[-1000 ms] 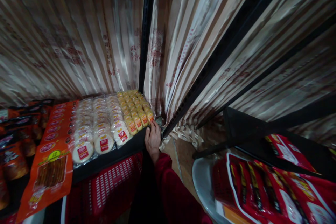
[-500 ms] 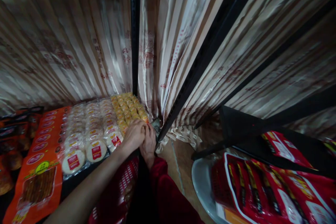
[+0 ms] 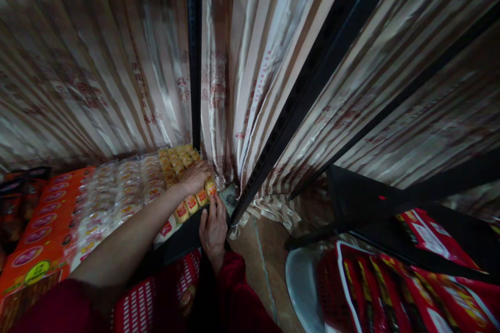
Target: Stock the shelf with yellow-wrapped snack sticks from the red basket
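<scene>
Rows of small yellow wrapped cakes [image 3: 182, 212] lie at the right end of a black shelf [image 3: 177, 244]. Over their right part rests my left hand [image 3: 196, 177], palm down; its fingertips are hard to make out. My right hand [image 3: 214, 223] is at the shelf's front corner, fingers apart, with the fingertips touching the front of the rightmost cake [image 3: 210, 186]. To the left are rows of clear-wrapped round pastries [image 3: 127, 187], partly covered by my left forearm.
Orange packs [image 3: 45, 218] lie at the far left. Black posts [image 3: 194, 62] stand before a striped curtain [image 3: 156, 36]. A red basket [image 3: 136, 304] is below the shelf. At right are red packets [image 3: 390, 291], a pale round stool [image 3: 300, 286] and another black shelf [image 3: 359, 192].
My hands have moved apart; the right one has come down and left, uncovering the front cakes. My left forearm now reaches further across the pastries, and the view has shifted slightly.
</scene>
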### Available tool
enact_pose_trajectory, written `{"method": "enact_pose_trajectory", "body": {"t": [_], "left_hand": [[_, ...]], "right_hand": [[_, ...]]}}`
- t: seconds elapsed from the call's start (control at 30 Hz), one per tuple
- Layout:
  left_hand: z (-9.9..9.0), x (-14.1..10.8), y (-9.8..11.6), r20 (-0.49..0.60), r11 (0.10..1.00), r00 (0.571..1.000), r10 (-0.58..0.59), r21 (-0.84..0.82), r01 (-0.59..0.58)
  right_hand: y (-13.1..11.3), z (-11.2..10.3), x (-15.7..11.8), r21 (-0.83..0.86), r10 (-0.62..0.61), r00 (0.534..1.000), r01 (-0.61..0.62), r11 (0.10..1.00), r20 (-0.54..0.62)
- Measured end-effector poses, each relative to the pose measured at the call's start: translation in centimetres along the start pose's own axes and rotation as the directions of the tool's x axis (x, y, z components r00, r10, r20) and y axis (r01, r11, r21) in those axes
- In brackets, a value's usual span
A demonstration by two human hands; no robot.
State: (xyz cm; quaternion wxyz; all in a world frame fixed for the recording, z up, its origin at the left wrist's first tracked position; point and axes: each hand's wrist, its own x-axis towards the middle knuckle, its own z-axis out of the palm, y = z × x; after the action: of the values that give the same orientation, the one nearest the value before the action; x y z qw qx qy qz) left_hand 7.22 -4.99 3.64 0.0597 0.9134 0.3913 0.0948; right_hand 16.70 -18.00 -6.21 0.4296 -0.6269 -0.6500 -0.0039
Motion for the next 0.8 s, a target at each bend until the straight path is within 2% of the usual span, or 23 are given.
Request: {"method": "enact_pose_trajectory", "body": {"t": [0.3,0.5,0.8], "left_hand": [[1.0,1.0,-1.9,0.065,0.981,0.995,0.074,0.177,-0.084],[2.1,1.4,-3.3,0.054,0.974,0.991,0.123,0.183,-0.131],[1.0,1.3,-2.4,0.085,0.980,0.994,0.072,0.181,-0.087]], "right_hand": [[0.2,0.2,-0.2,-0.036,-0.023,0.999,0.022,0.999,-0.027],[0.2,0.2,-0.2,-0.049,-0.036,0.999,0.036,0.998,0.013],[0.2,0.1,-0.2,-0.039,-0.053,0.999,0.052,0.998,-0.011]]}}
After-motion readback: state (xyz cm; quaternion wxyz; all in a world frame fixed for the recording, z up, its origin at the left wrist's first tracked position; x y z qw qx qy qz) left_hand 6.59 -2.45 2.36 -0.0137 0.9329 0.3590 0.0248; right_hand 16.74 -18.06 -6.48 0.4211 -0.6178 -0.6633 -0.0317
